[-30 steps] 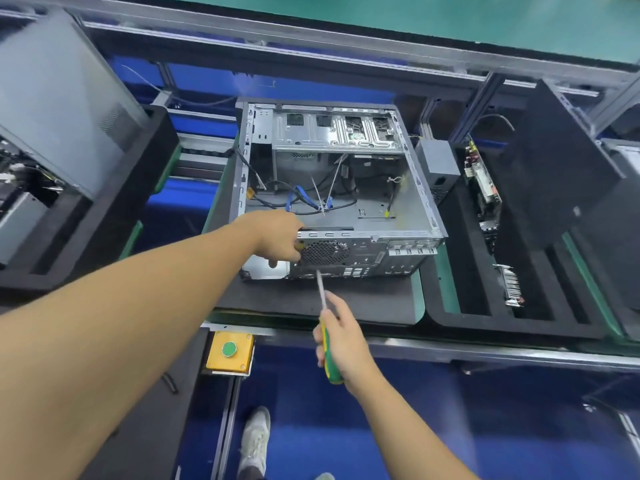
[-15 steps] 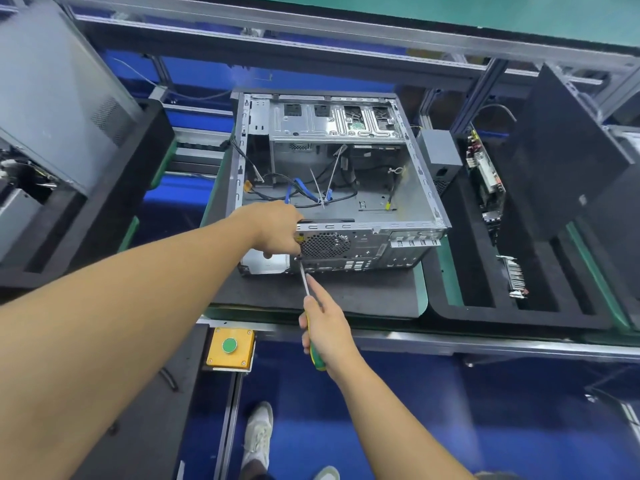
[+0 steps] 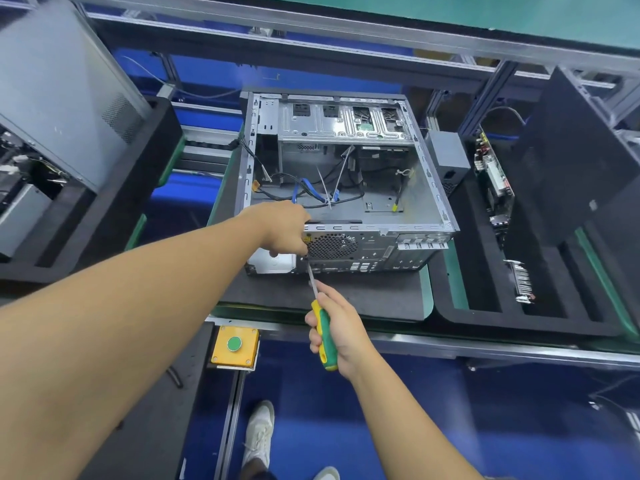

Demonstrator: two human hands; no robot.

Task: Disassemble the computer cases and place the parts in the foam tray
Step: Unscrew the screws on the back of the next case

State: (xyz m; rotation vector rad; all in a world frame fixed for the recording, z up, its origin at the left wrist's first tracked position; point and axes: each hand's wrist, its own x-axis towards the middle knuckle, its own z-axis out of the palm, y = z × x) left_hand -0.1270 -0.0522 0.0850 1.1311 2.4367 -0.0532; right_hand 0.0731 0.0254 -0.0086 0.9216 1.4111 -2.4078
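Observation:
An open grey computer case (image 3: 429, 188) lies on its side on a black foam pad (image 3: 367, 296), with loose cables (image 3: 304, 195) inside. My left hand (image 3: 284, 230) grips the case's near rear edge beside the fan grille (image 3: 330, 245). My right hand (image 3: 337, 332) holds a green-and-yellow screwdriver (image 3: 323, 336); its metal tip touches the rear panel just below my left hand. To the right stands a black foam tray (image 3: 485, 317) holding circuit boards (image 3: 493, 178), a card (image 3: 521, 280) and a grey power supply (image 3: 446, 157).
Another computer case (image 3: 55, 84) leans in a foam tray at the left. A black side panel (image 3: 571, 168) stands upright at the right. A yellow box with a green button (image 3: 235, 344) sits on the bench's front rail. My shoe (image 3: 258, 434) is on the blue floor.
My right hand has moved the screwdriver left and up, so its tip now meets the rear panel below my left hand. My left hand stays on the case.

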